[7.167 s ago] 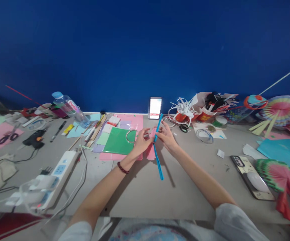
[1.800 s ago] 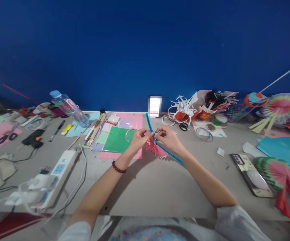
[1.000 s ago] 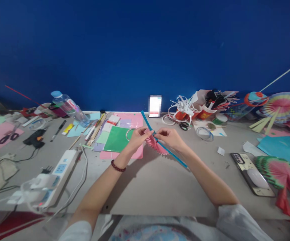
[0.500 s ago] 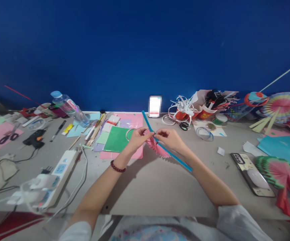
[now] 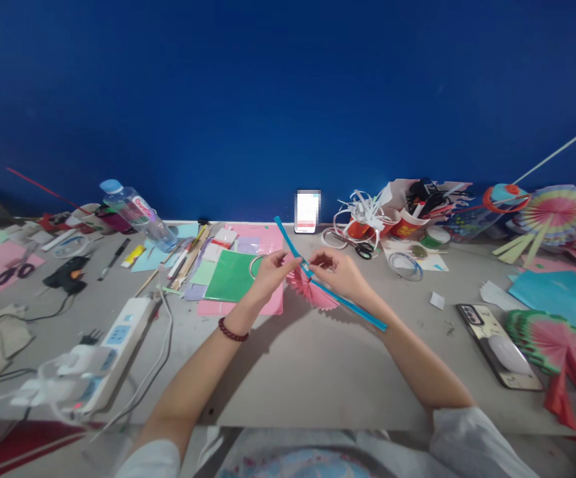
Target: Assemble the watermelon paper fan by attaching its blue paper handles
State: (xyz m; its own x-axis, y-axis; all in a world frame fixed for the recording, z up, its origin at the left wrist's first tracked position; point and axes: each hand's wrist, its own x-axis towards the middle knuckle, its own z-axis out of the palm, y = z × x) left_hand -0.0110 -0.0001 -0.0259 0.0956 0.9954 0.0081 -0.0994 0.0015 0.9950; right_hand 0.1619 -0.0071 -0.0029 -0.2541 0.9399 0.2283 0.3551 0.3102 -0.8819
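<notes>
Above the middle of the table, a long blue strip (image 5: 352,305) runs slantwise between my hands, one end up at the left, the other along my right forearm. Behind and below it spreads a small pink pleated paper fan (image 5: 312,295). My left hand (image 5: 274,273) pinches the strip and the fan's upper edge between thumb and finger. Thumb and fingertips of my right hand (image 5: 335,271) are closed at the strip's middle, where it meets the fan. Whether the strip is tied or only laid there is too small to tell.
Left of my hands lie a green sheet (image 5: 235,275), coloured papers, a power strip (image 5: 121,352) and a glue gun (image 5: 66,275). A lit phone (image 5: 307,212) leans on the wall. Rightward are paper cups (image 5: 408,222), another phone (image 5: 472,315) and a watermelon-patterned paper fan (image 5: 567,338).
The blue strip has turned a little, its upper end shifting left and its lower end rising slightly right. The fan tilted with it. Both hands stay closed in nearly the same place.
</notes>
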